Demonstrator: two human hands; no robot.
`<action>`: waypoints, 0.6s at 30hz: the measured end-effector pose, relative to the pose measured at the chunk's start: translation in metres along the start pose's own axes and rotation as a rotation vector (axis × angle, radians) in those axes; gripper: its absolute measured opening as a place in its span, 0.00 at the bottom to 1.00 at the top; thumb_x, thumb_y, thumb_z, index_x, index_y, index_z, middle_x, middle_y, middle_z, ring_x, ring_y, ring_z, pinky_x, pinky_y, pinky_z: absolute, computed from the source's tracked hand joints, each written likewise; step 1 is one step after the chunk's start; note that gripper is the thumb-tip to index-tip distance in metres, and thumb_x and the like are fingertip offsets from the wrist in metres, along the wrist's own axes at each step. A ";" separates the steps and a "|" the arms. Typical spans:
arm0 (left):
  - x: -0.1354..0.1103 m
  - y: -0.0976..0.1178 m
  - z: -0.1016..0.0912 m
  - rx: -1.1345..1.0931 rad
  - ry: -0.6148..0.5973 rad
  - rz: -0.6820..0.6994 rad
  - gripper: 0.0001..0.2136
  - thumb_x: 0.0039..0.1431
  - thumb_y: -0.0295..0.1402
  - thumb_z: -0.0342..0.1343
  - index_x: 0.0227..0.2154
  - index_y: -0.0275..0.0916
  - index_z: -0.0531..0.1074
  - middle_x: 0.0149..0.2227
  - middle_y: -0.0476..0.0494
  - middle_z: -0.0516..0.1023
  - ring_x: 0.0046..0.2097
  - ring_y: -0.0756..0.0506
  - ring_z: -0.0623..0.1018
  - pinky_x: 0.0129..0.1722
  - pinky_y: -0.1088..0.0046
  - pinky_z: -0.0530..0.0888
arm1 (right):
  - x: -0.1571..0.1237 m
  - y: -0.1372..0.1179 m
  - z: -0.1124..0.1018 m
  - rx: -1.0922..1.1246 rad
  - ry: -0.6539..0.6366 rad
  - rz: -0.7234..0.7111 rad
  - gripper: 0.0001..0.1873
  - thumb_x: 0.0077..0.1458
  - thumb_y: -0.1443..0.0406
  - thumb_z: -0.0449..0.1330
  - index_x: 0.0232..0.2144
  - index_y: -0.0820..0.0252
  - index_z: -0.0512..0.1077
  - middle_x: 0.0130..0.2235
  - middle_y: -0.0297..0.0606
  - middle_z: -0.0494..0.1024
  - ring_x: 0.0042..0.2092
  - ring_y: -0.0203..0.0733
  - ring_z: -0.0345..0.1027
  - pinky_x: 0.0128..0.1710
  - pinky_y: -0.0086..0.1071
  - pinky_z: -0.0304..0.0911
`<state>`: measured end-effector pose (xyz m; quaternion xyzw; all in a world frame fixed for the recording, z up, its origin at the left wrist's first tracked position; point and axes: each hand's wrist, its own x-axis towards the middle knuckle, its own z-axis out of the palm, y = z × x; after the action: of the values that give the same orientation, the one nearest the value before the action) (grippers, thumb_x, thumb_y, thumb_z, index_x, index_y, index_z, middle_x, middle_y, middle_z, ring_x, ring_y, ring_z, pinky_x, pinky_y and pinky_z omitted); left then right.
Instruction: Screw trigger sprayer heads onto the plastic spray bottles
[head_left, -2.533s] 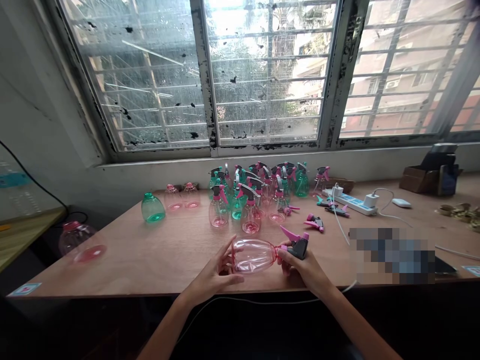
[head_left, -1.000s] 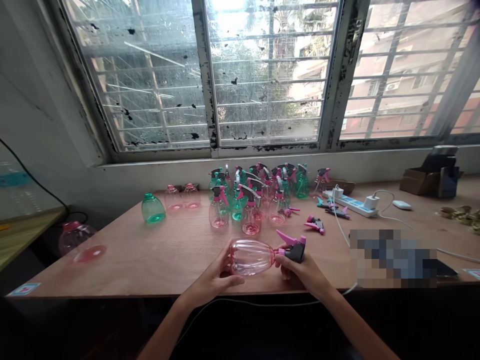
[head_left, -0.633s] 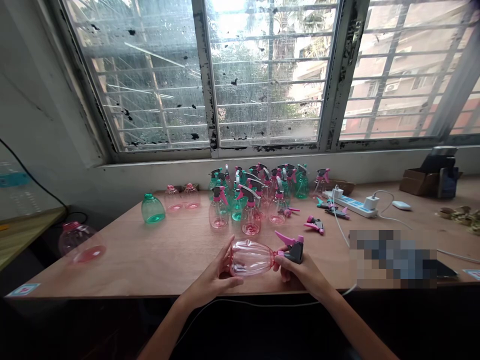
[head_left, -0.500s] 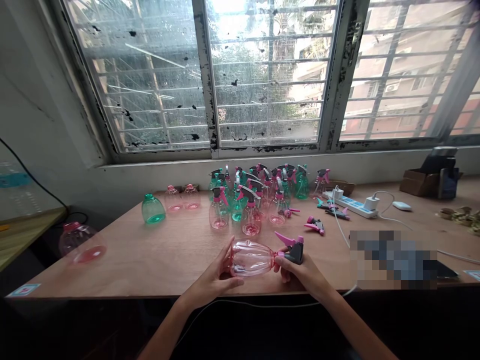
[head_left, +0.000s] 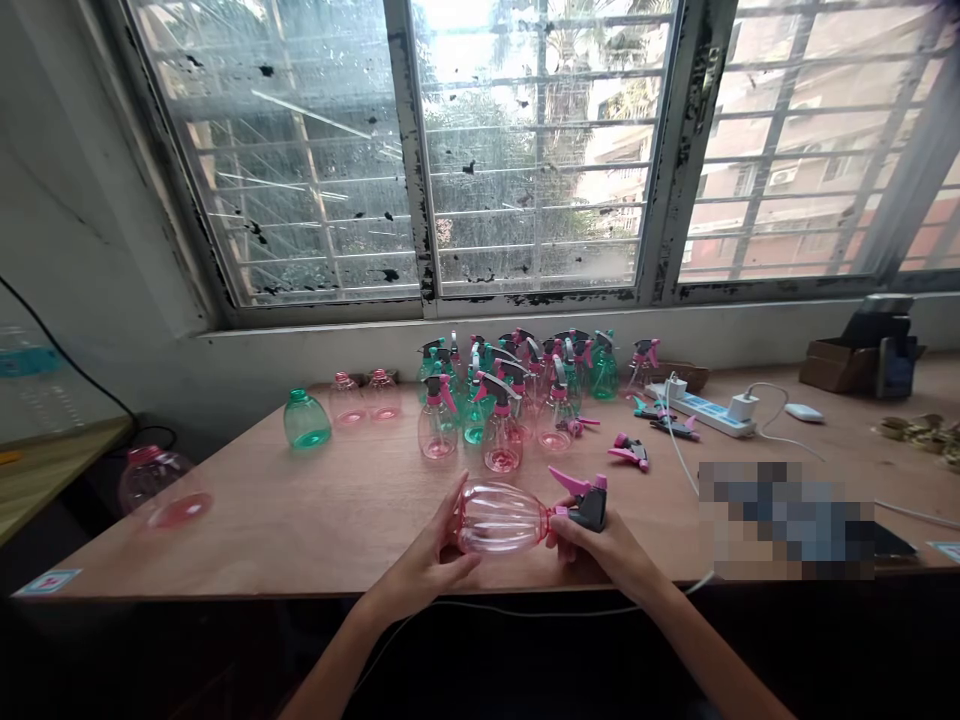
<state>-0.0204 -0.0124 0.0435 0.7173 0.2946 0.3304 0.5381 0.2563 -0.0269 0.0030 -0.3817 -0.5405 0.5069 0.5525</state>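
Note:
A clear pink spray bottle [head_left: 501, 517] lies sideways between my hands, above the table's front edge. My left hand [head_left: 429, 558] is wrapped round its base end, thumb below. At the neck, on the right, my right hand [head_left: 589, 545] grips a black and pink trigger sprayer [head_left: 590, 508] with its fingers around the collar. The sprayer's collar meets the bottle's mouth; how tightly it is threaded is hidden by the fingers. Beyond my hands stand several pink and green bottles with sprayers, a pink one [head_left: 501, 445] being among the closest.
Loose sprayers, one of them pink and black [head_left: 631, 452], lie to the right. A green bottle without a sprayer [head_left: 306, 420] and several pink ones, one large-looking at left [head_left: 161, 485], stand apart. A power strip [head_left: 712, 410] with white cables and a blurred-out patch [head_left: 787, 520] occupy the right side.
The bottle appears slightly turned about its long axis, its ribs showing differently. My left hand has shifted a touch leftward; my right hand keeps nearly the same place.

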 end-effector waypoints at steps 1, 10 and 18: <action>0.000 0.001 0.000 0.000 -0.003 -0.003 0.47 0.61 0.34 0.64 0.72 0.51 0.36 0.62 0.40 0.68 0.62 0.37 0.69 0.66 0.53 0.61 | 0.000 0.000 0.000 -0.002 -0.004 -0.003 0.19 0.54 0.53 0.70 0.35 0.60 0.71 0.26 0.36 0.81 0.24 0.37 0.69 0.26 0.30 0.64; 0.002 0.010 0.002 -0.045 -0.059 -0.024 0.41 0.60 0.35 0.66 0.71 0.50 0.49 0.63 0.39 0.68 0.64 0.35 0.67 0.66 0.51 0.62 | -0.001 -0.004 -0.001 -0.009 0.003 0.004 0.18 0.54 0.52 0.70 0.35 0.61 0.74 0.28 0.37 0.80 0.25 0.38 0.68 0.28 0.32 0.64; 0.000 -0.003 -0.002 -0.015 -0.015 -0.051 0.51 0.58 0.35 0.67 0.72 0.54 0.35 0.54 0.41 0.72 0.56 0.38 0.71 0.58 0.56 0.68 | 0.001 -0.002 0.000 0.022 0.040 -0.028 0.19 0.54 0.51 0.70 0.33 0.60 0.74 0.27 0.37 0.81 0.27 0.40 0.71 0.27 0.31 0.65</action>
<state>-0.0215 -0.0107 0.0415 0.7079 0.3062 0.3133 0.5541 0.2563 -0.0263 0.0050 -0.3778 -0.5291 0.4972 0.5745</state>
